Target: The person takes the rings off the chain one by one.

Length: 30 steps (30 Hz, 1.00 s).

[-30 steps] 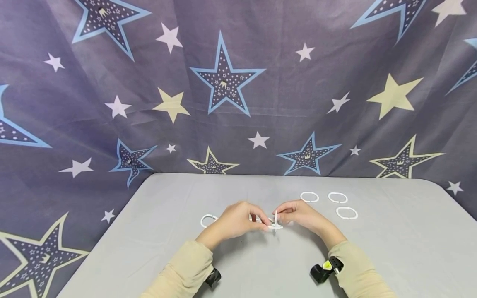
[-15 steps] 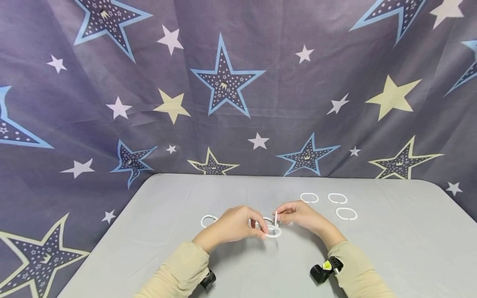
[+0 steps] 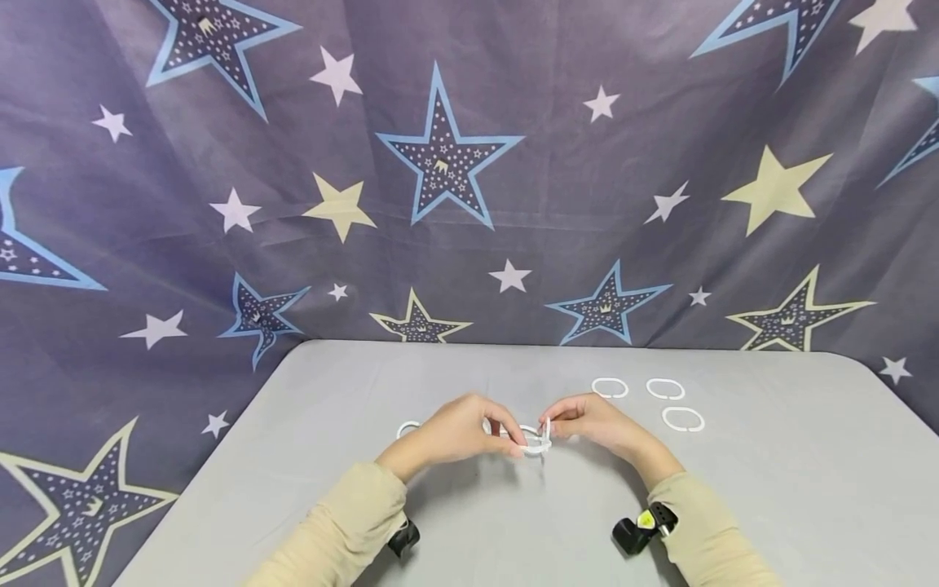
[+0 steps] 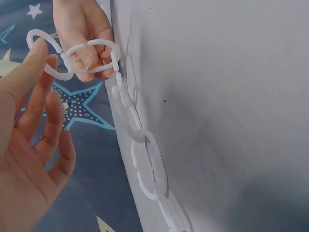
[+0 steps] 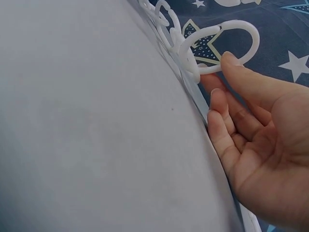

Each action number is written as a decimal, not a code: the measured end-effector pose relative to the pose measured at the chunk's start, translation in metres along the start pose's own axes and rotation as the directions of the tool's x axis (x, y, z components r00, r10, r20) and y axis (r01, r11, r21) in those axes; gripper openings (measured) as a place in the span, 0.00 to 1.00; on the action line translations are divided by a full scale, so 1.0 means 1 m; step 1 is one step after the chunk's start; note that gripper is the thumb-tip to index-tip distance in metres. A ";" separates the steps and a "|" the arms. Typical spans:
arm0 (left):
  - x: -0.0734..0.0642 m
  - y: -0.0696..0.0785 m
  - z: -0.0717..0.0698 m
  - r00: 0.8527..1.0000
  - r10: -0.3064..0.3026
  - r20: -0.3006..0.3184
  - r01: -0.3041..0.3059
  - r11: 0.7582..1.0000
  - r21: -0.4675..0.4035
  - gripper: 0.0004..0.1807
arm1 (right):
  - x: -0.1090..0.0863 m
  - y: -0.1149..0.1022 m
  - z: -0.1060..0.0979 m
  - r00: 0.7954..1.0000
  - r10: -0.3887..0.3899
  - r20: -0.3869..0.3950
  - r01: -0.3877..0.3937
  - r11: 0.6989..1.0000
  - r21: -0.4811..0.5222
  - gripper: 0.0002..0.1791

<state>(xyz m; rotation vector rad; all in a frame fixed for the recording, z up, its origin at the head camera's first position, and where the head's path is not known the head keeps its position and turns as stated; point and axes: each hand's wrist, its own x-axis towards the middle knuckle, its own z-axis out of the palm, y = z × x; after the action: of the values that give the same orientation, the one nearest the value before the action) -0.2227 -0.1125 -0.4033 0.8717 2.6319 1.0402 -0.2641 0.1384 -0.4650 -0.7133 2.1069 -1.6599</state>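
Observation:
Between thumb and fingertips, my left hand (image 3: 458, 432) pinches a white oval plastic chain link (image 4: 56, 43). My right hand (image 3: 592, 420) pinches another white link (image 5: 251, 30) by its edge, held up on end. The two held links meet in the left wrist view, but whether they are hooked together I cannot tell. From the right-hand link a chain of several joined white links (image 4: 161, 162) trails away along the table. In the head view my left hand covers part of that chain.
Three loose white links lie at the right of the grey table (image 3: 770, 473): a back one (image 3: 610, 379), one beside it (image 3: 664, 380) and a nearer one (image 3: 684, 430). Another white link (image 3: 402, 425) shows partly behind my left wrist. A star-patterned cloth (image 3: 557, 204) hangs behind.
My left hand has dipped towards me with its link, then risen again, the link tilting against the right-hand one. My right hand stays almost in place.

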 end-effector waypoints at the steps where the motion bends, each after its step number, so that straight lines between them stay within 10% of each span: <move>1: 0.001 -0.002 -0.001 1.000 0.008 0.001 -0.008 1.000 -0.031 0.04 | 0.000 0.000 0.000 1.000 0.000 0.002 0.000 1.000 0.003 0.16; 8: 0.011 -0.018 -0.008 1.000 0.012 -0.010 -0.013 0.981 -0.193 0.06 | 0.000 0.003 -0.001 1.000 -0.011 0.009 0.011 1.000 0.017 0.15; 30: 0.049 -0.035 -0.015 0.991 -0.087 -0.098 0.061 0.969 -0.240 0.09 | 0.005 0.006 -0.004 0.999 -0.020 0.037 0.020 1.000 0.016 0.16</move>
<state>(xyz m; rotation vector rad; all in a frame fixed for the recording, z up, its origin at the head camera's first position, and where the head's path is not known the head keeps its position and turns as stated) -0.2835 -0.1130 -0.4131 0.6775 2.5317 1.3811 -0.2714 0.1402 -0.4698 -0.7569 2.0657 -1.6584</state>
